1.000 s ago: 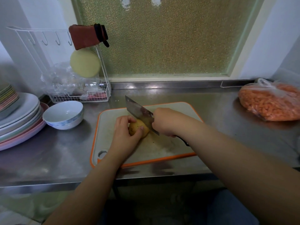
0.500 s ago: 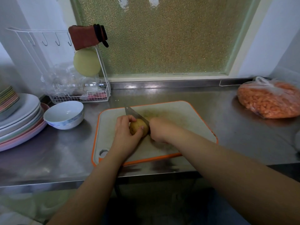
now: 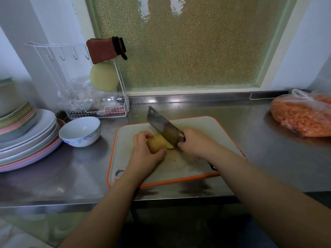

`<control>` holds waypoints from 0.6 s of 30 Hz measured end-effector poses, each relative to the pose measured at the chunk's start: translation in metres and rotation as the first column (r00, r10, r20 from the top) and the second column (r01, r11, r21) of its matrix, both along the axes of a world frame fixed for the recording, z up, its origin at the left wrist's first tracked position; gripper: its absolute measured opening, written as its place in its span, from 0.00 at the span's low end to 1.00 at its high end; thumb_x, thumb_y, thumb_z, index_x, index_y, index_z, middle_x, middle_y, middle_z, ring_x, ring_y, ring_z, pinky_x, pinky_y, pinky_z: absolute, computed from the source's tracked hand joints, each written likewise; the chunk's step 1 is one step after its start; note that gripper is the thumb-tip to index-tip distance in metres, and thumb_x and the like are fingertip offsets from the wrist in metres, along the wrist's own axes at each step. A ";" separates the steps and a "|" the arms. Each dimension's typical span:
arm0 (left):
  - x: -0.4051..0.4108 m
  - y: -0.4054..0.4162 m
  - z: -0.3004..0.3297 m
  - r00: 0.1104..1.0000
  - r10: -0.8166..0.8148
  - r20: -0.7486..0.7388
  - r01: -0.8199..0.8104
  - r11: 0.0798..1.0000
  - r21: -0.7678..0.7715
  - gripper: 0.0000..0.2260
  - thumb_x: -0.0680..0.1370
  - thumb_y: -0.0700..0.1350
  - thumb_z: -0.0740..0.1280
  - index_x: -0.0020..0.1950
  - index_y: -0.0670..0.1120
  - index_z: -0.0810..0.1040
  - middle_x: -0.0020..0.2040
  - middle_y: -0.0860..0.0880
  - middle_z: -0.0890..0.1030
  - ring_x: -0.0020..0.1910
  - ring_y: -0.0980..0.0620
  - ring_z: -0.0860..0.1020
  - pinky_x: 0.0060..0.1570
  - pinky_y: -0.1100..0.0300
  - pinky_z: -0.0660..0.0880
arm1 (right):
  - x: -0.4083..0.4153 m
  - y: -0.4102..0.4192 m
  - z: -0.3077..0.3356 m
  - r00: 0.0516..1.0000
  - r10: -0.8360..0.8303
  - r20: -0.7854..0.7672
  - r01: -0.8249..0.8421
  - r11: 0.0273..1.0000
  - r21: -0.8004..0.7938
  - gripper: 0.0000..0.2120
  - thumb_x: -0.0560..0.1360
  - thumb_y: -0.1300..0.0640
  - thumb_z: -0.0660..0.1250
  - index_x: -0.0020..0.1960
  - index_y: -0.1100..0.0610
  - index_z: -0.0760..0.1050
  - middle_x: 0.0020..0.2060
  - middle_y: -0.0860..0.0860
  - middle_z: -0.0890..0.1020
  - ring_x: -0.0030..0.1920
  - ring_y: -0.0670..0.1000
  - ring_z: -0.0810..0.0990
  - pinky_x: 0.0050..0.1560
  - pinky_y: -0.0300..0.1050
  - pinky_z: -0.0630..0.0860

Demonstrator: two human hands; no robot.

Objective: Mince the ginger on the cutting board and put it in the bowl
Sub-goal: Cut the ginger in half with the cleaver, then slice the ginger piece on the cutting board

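On the cutting board (image 3: 206, 126), the left hand (image 3: 143, 154) curls around the ginger (image 3: 155, 143), whose long axis runs toward 2 o'clock. The right hand (image 3: 194, 141) grips the cleaver (image 3: 162, 127), blade meeting the ginger's right end. The bowl (image 3: 79, 131) sits on the worktop (image 3: 71, 167) at 10 o'clock, nearer the left hand.

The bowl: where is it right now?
In the head view, the bowl stands on the steel counter, left of the cutting board, beside the stacked plates.

Cutting board (image 3: 206, 129) on counter (image 3: 80, 169), centre. Ginger (image 3: 156, 143) on board, cleaver (image 3: 163, 128) just right of it. Bowl (image 3: 79, 131) left of board; plates (image 3: 26, 140) further left; bag (image 3: 302, 116) far right.
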State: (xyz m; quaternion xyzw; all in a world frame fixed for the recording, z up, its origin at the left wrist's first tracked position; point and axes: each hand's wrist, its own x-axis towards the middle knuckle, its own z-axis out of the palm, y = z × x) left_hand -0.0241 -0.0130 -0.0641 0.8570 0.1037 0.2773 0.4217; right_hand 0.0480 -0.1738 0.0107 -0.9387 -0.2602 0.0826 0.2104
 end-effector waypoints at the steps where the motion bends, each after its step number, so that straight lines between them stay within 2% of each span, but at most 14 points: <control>1: 0.000 0.003 0.002 0.999 0.031 0.009 -0.031 1.000 0.006 0.24 0.67 0.43 0.77 0.56 0.49 0.68 0.54 0.51 0.68 0.52 0.55 0.68 0.57 0.58 0.69 | 0.003 -0.003 0.001 1.000 -0.003 -0.004 0.003 1.000 0.028 0.03 0.74 0.58 0.64 0.47 0.55 0.73 0.43 0.56 0.80 0.47 0.59 0.79 0.39 0.42 0.69; 6: 0.009 0.038 0.011 0.966 0.257 -0.001 -0.257 0.966 -0.003 0.22 0.68 0.46 0.72 0.58 0.52 0.68 0.56 0.52 0.69 0.55 0.50 0.72 0.56 0.57 0.70 | 0.013 -0.021 0.002 0.997 -0.038 -0.065 0.052 0.975 0.215 0.03 0.75 0.56 0.65 0.44 0.54 0.70 0.35 0.52 0.76 0.32 0.54 0.75 0.28 0.41 0.69; 8: 0.013 0.051 0.009 0.969 0.243 -0.046 -0.242 0.970 0.033 0.21 0.70 0.45 0.71 0.60 0.50 0.67 0.57 0.51 0.66 0.56 0.46 0.72 0.55 0.57 0.68 | 0.015 -0.025 0.000 0.993 -0.050 -0.110 0.079 0.956 0.281 0.05 0.75 0.56 0.65 0.42 0.53 0.69 0.32 0.52 0.75 0.29 0.53 0.74 0.25 0.41 0.69; 10: 0.014 0.058 0.007 0.971 0.219 -0.099 -0.211 0.974 0.083 0.20 0.71 0.46 0.70 0.60 0.50 0.67 0.59 0.49 0.66 0.57 0.44 0.72 0.55 0.55 0.69 | 0.017 -0.028 -0.004 0.990 -0.062 -0.127 0.099 0.947 0.306 0.04 0.76 0.56 0.65 0.45 0.56 0.71 0.32 0.52 0.75 0.28 0.53 0.74 0.24 0.41 0.69; 13: 0.015 0.060 0.008 0.958 0.239 -0.161 -0.194 0.948 0.252 0.20 0.73 0.48 0.69 0.62 0.49 0.68 0.61 0.45 0.67 0.60 0.42 0.69 0.61 0.50 0.67 | 0.021 -0.033 -0.007 0.989 -0.073 -0.132 0.114 0.933 0.340 0.05 0.76 0.56 0.65 0.48 0.57 0.72 0.32 0.52 0.75 0.29 0.52 0.73 0.24 0.40 0.68; 15: 0.016 0.051 0.016 0.965 0.251 -0.079 -0.193 0.879 0.435 0.21 0.73 0.52 0.68 0.63 0.48 0.71 0.63 0.44 0.69 0.63 0.42 0.67 0.63 0.49 0.65 | 0.023 -0.037 -0.009 0.988 -0.082 -0.133 0.126 0.918 0.375 0.06 0.76 0.56 0.65 0.49 0.58 0.72 0.32 0.52 0.75 0.29 0.52 0.73 0.24 0.40 0.68; 17: 0.021 0.032 0.026 0.988 0.152 0.036 -0.148 0.829 0.539 0.24 0.72 0.60 0.65 0.64 0.49 0.74 0.63 0.46 0.71 0.63 0.44 0.69 0.62 0.51 0.67 | 0.025 -0.040 -0.009 0.988 -0.102 -0.119 0.142 0.903 0.406 0.06 0.76 0.55 0.64 0.49 0.58 0.72 0.32 0.51 0.74 0.28 0.51 0.72 0.23 0.40 0.67; 18: 0.024 0.020 0.031 0.997 0.068 0.021 -0.068 0.825 0.562 0.27 0.71 0.64 0.63 0.65 0.50 0.74 0.63 0.47 0.72 0.62 0.46 0.70 0.62 0.52 0.67 | 0.027 -0.041 -0.010 0.986 -0.121 -0.111 0.157 0.895 0.418 0.06 0.76 0.56 0.64 0.49 0.58 0.72 0.32 0.52 0.74 0.27 0.51 0.72 0.22 0.40 0.67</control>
